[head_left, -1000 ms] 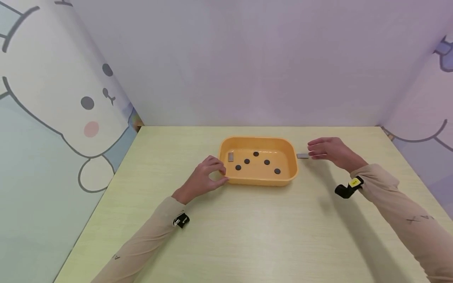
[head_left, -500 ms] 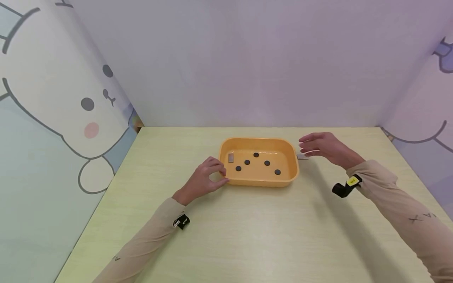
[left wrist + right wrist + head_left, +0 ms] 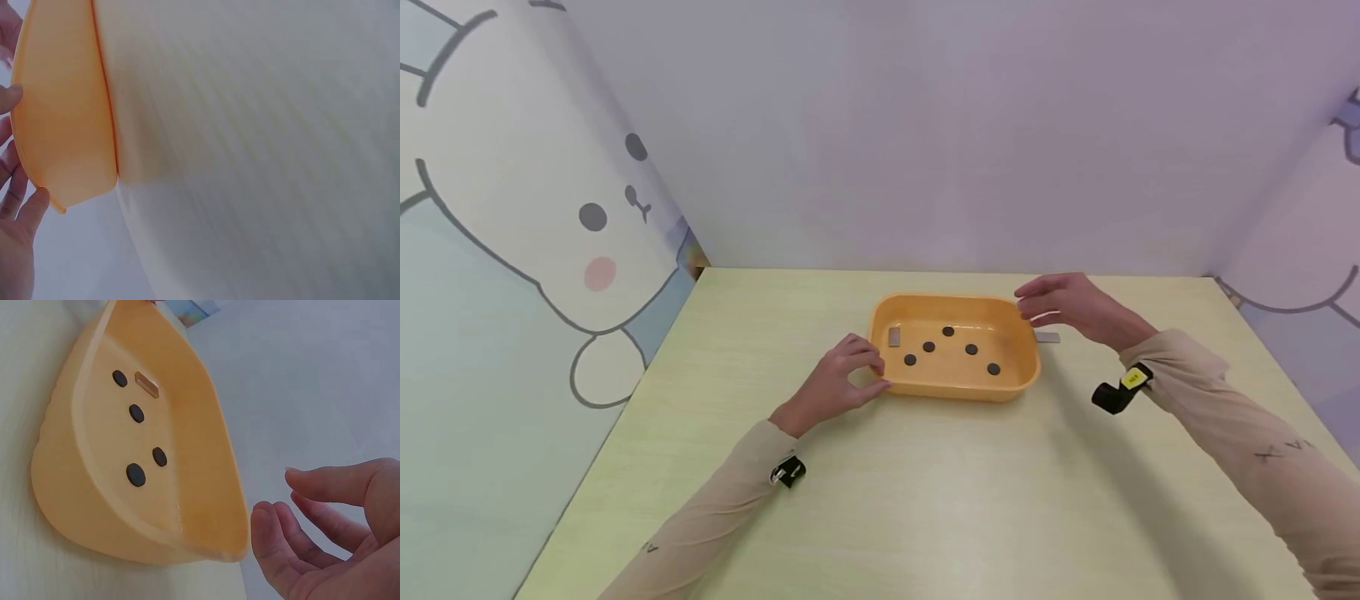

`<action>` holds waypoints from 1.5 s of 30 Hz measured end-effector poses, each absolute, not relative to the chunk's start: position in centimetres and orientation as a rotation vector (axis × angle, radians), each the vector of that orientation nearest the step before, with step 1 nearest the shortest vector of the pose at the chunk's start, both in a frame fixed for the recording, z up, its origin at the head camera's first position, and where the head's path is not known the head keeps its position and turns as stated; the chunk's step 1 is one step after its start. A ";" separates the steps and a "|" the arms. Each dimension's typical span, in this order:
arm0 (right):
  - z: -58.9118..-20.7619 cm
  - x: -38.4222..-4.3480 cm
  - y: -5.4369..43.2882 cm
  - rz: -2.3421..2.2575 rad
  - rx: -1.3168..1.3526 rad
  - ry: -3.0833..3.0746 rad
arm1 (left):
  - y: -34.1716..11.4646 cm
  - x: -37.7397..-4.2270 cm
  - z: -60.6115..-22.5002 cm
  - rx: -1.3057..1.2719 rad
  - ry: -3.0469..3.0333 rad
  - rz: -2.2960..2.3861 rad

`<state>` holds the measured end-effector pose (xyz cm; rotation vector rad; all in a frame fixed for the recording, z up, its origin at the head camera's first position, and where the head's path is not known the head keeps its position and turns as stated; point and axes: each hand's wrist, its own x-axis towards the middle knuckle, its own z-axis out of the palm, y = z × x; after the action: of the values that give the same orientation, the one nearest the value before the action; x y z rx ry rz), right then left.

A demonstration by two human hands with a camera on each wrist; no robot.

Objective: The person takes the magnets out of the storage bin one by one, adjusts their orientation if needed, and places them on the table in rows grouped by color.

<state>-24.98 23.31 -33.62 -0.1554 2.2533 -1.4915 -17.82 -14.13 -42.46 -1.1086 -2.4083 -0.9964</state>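
the hands are well apart, one at each end of an orange tray [image 3: 955, 392]. the left hand [image 3: 831, 379] grips the tray's rim at the near corner on its side, thumb against the near side and fingers curled at the end. the right hand [image 3: 1071, 307] holds nothing; its fingers are loosely bent, with the thumb apart from them, beside the far corner of the tray's other end. whether its fingertips touch the rim there, i cannot tell.

the tray lies on the table [image 3: 955, 483] between the two hands. inside, just past the left hand's fingers, is a small grey bar [image 3: 894, 337]; from there toward the right hand, five black discs [image 3: 948, 332] are scattered flat and apart. a second grey bar [image 3: 1049, 337] lies outside the tray, below the right hand, its inner end close by the tray wall.

behind each hand comes a beige sleeve [image 3: 715, 508], with a small black device [image 3: 788, 472] at the wrist. beyond both hands stands a pale purple-grey wall [image 3: 887, 150]; out past the left hand, a side panel [image 3: 542, 192] bears a cartoon animal.
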 end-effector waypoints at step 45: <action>-34.4 -27.9 15.2 -1.348 -0.372 2.251 | -13.9 -17.1 -42.2 -1.082 -2.419 -1.026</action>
<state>-27.93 15.25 -34.38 -0.3725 2.2515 -1.3481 -17.10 -13.90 -42.23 -1.0818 -2.4192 -1.0261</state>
